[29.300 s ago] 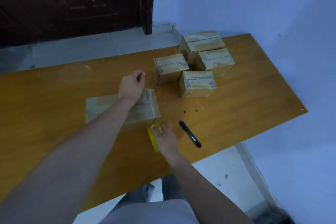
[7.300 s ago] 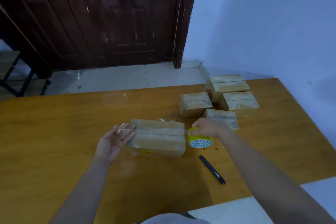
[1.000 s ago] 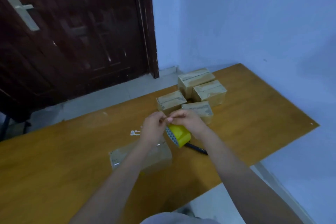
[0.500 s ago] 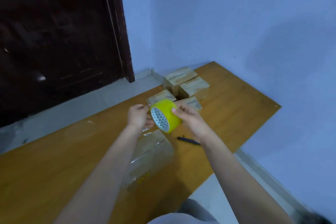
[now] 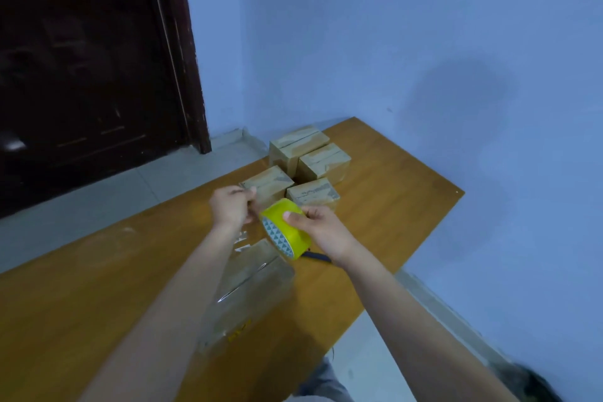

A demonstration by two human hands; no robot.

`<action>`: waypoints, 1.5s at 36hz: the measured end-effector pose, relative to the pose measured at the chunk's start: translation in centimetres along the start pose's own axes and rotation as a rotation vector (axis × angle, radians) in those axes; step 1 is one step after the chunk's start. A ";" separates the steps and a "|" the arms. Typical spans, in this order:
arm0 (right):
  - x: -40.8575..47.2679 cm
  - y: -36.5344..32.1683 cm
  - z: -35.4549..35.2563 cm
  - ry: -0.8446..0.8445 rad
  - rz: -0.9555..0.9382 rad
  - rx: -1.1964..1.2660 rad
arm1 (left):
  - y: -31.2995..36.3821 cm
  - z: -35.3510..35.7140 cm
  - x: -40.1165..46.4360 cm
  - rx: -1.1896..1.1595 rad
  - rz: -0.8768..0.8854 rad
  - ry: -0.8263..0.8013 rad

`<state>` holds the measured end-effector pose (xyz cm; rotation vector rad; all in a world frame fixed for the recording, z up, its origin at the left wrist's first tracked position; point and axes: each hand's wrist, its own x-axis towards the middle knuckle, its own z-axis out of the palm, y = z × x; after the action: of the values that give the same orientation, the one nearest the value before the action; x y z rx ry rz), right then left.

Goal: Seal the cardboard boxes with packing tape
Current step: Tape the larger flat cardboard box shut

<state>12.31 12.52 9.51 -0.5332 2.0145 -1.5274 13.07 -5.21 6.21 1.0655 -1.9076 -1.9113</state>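
Two bare hands hover above the orange-brown wooden table [image 5: 391, 179]: the right hand [image 5: 321, 227] grips a yellow roll of packing tape [image 5: 284, 228], thumb on its rim, while the left hand [image 5: 231, 208], just left of it, is curled, pinching something too small to tell. A larger tape-covered cardboard box [image 5: 251, 287] lies nearer, under the forearms; four small taped cardboard boxes [image 5: 303, 166] cluster farther off. A dark pen [image 5: 318, 256] lies by the right wrist

A dark wooden door [image 5: 88, 75] stands far left, a blue wall [image 5: 424, 59] at right; a black pen [image 5: 318, 257] lies on the orange worktop [image 5: 391, 192].
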 end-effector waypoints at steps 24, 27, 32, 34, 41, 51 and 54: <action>-3.0 7.1 1.2 -0.003 0.289 -0.638 | -8.3 0.0 0.4 0.191 0.010 -0.008; -3.2 7.9 1.1 0.019 0.331 -0.616 | -8.8 0.2 -0.1 0.280 0.071 -0.033; -3.2 7.8 0.9 0.046 0.402 -0.628 | -9.0 0.6 -0.1 0.374 0.094 -0.006; -3.0 7.7 0.9 0.050 0.426 -0.650 | -9.0 0.7 -0.2 0.390 0.088 0.012; -1.6 7.6 1.6 0.015 0.488 -0.786 | -8.6 0.6 -0.2 0.366 0.030 0.093; -1.2 9.1 1.9 0.053 0.542 -0.800 | -8.3 0.6 -0.1 0.412 -0.018 0.060; -1.1 9.1 1.7 0.050 0.524 -0.788 | -8.2 0.6 -0.1 0.392 -0.023 0.053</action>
<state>14.41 14.45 0.59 -0.2085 2.4993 -0.4167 15.35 -3.72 -1.56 1.2295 -2.3060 -1.5344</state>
